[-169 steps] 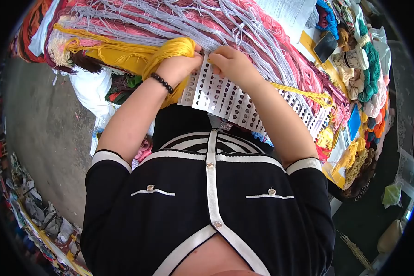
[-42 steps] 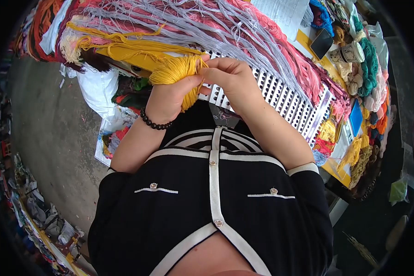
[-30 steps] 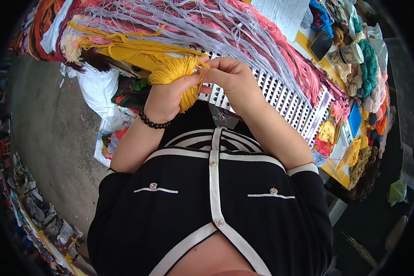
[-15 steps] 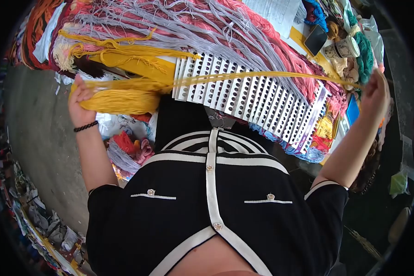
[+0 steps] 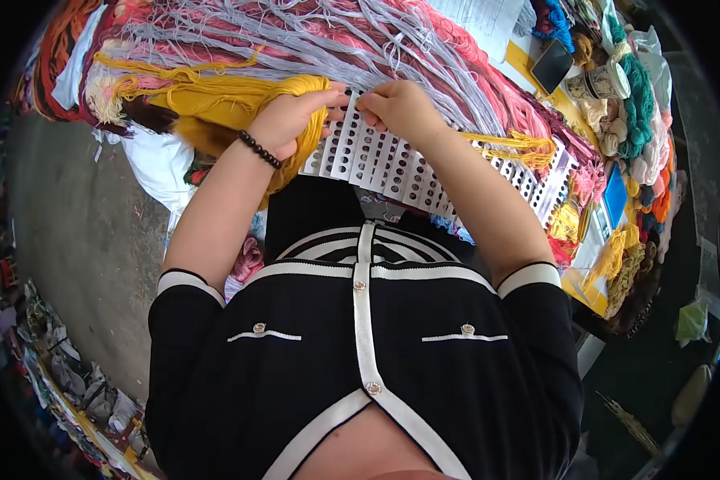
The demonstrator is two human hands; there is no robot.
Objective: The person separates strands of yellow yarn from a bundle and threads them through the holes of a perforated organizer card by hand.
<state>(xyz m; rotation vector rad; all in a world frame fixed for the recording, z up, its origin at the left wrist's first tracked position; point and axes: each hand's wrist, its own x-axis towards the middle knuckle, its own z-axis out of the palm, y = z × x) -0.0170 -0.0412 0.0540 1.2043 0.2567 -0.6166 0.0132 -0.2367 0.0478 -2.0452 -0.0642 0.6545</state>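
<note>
My left hand (image 5: 292,120), with a dark beaded bracelet at the wrist, carries a thick hank of yellow thread (image 5: 308,88) looped around it; its fingers reach out past the loop. Close by on the right, my right hand (image 5: 404,112) has thumb and fingertips pinched together over the top of the white cards with punched holes (image 5: 388,164). Whatever sits between those fingertips is too small to make out. A separate yellow bundle (image 5: 528,146) lies across the cards beyond my right forearm.
Lilac and pink threads (image 5: 296,40) cover the far side of the table. At the right are a phone (image 5: 552,67), a patterned cup (image 5: 598,83), green yarn (image 5: 637,104) and a blue item (image 5: 615,190). Concrete floor (image 5: 72,216) shows on the left.
Both hands have come together at the middle from opposite sides. My right hand has let go of the stretched yellow strands, which now lie on the cards; the hank has moved right with my left hand.
</note>
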